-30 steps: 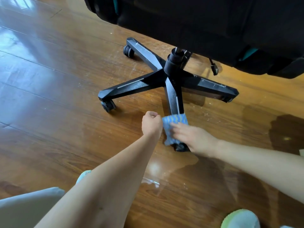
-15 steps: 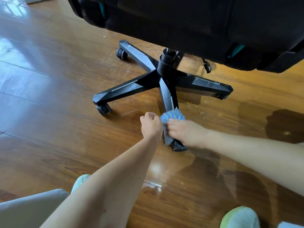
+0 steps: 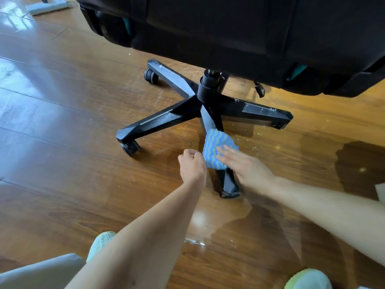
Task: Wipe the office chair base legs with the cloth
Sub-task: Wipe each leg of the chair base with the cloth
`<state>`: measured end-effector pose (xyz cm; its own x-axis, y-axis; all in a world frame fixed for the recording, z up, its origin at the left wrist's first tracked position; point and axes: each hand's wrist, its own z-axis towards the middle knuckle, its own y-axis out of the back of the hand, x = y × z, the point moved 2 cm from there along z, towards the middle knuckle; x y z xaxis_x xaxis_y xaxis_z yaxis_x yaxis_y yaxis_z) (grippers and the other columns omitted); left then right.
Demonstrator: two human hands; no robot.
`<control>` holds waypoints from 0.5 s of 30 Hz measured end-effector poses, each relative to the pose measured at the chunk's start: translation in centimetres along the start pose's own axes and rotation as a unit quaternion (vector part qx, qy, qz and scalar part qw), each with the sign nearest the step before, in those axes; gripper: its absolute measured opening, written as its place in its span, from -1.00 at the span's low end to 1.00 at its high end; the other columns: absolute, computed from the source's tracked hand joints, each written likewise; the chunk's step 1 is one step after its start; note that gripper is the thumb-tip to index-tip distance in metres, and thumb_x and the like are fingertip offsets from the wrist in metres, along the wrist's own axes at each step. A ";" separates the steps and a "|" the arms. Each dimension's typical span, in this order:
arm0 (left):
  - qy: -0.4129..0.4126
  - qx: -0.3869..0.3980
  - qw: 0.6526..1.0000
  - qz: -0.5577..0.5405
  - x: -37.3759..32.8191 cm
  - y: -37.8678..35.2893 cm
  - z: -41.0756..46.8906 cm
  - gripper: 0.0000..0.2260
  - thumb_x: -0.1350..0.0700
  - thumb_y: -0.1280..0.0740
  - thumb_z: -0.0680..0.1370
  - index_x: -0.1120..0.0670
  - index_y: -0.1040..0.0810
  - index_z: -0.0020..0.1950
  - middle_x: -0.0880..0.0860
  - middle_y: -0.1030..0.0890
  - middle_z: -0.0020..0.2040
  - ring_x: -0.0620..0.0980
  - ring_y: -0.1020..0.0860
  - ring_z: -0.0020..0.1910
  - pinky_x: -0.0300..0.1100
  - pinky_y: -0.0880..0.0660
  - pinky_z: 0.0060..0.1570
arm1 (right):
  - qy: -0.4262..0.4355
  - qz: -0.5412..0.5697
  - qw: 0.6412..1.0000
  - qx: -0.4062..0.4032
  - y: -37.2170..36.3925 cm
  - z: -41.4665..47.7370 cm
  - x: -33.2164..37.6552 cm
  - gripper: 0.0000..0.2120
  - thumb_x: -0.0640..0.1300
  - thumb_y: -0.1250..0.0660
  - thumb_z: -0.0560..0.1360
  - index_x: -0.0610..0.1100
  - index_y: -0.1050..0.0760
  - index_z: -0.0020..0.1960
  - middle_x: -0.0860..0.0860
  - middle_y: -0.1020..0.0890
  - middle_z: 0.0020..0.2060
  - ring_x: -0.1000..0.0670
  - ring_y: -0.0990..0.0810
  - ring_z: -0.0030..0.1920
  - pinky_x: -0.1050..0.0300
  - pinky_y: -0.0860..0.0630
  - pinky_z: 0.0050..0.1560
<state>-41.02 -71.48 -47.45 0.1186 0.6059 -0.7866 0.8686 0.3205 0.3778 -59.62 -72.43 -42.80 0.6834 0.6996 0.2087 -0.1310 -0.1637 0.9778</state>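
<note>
The blue striped cloth (image 3: 217,150) lies over the near leg (image 3: 228,181) of the office chair base (image 3: 208,97). It is now farther up the leg than half a second ago, closer to the middle post. The right hand (image 3: 249,166) presses it with flat, straight fingers. Before, they were bent, so that grip is released. The left hand (image 3: 192,165) is a tight fist just left of the cloth. I cannot tell if its grip has the cloth's edge. Open wood floor (image 3: 62,153) lies left, up to the next leg's wheel (image 3: 130,147). The black seat (image 3: 229,28) hangs over the far side.
</note>
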 end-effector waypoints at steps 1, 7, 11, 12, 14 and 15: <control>-0.001 0.003 1.000 -0.005 -0.2 -0.1 0.0 -0.83 0.04 -0.13 0.65 -0.07 -0.51 0.08 -0.10 -0.42 0.14 -0.16 -0.46 -0.15 -0.21 -0.32 -0.19 | 0.016 0.004 1.000 0.001 -0.8 -2.1 0.7 -0.26 -0.53 -0.15 0.47 -0.13 -0.27 0.60 0.03 -0.20 0.61 0.00 -0.13 0.62 -0.07 -0.38 0.48; 0.001 0.013 0.999 -0.029 -0.9 -0.8 -0.1 -0.82 0.00 -0.08 0.65 -0.14 -0.47 0.07 -0.12 -0.43 0.14 -0.18 -0.45 -0.12 -0.10 -0.33 0.02 | 0.138 -0.029 0.989 0.040 -0.8 -6.4 0.9 -0.47 -0.40 -0.03 0.59 -0.21 -0.38 0.52 -0.05 -0.30 0.57 -0.06 -0.22 0.59 0.01 -0.51 0.35; 0.019 0.011 0.999 -0.044 -0.8 -0.8 -0.5 -0.79 0.02 -0.07 0.67 -0.11 -0.49 0.11 -0.08 -0.46 0.18 -0.18 -0.44 -0.10 -0.08 -0.32 0.07 | 0.036 -0.001 0.999 0.012 0.1 -1.0 -0.9 -0.27 -0.50 -0.11 0.49 -0.14 -0.20 0.62 0.04 -0.17 0.61 0.00 -0.16 0.61 -0.01 -0.41 0.46; 0.022 0.012 0.999 -0.045 -0.7 -0.7 -0.7 -0.78 0.03 -0.07 0.66 -0.10 -0.50 0.12 -0.08 -0.47 0.19 -0.15 -0.46 -0.08 -0.07 -0.34 0.07 | 0.006 0.006 1.000 0.005 0.1 0.8 -1.5 -0.27 -0.49 -0.12 0.51 -0.11 -0.16 0.64 0.07 -0.13 0.62 0.03 -0.12 0.62 -0.01 -0.37 0.49; 0.008 0.012 1.000 -0.009 -0.6 -0.3 -0.8 -0.79 0.02 -0.10 0.63 -0.09 -0.50 0.15 -0.08 -0.49 0.19 -0.09 -0.51 -0.05 -0.06 -0.41 0.06 | -0.033 0.009 0.999 -0.006 0.2 4.4 -2.4 -0.30 -0.45 -0.12 0.56 -0.10 -0.12 0.65 0.08 -0.09 0.63 0.05 -0.07 0.63 -0.01 -0.28 0.54; -0.007 0.012 1.000 0.024 -0.5 -0.1 -0.8 -0.79 0.03 -0.13 0.61 -0.08 -0.50 0.17 -0.08 -0.49 0.18 -0.08 -0.53 -0.05 -0.07 -0.44 0.03 | -0.046 0.009 0.999 -0.014 0.3 6.1 -2.7 -0.32 -0.43 -0.13 0.57 -0.10 -0.13 0.65 0.07 -0.10 0.63 0.04 -0.07 0.63 -0.01 -0.25 0.56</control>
<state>-41.57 -71.23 -46.75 0.1676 0.6099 -0.7746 0.8734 0.2726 0.4036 -57.12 -78.66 -43.23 0.7437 0.6296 0.2248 -0.1633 -0.1549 0.9743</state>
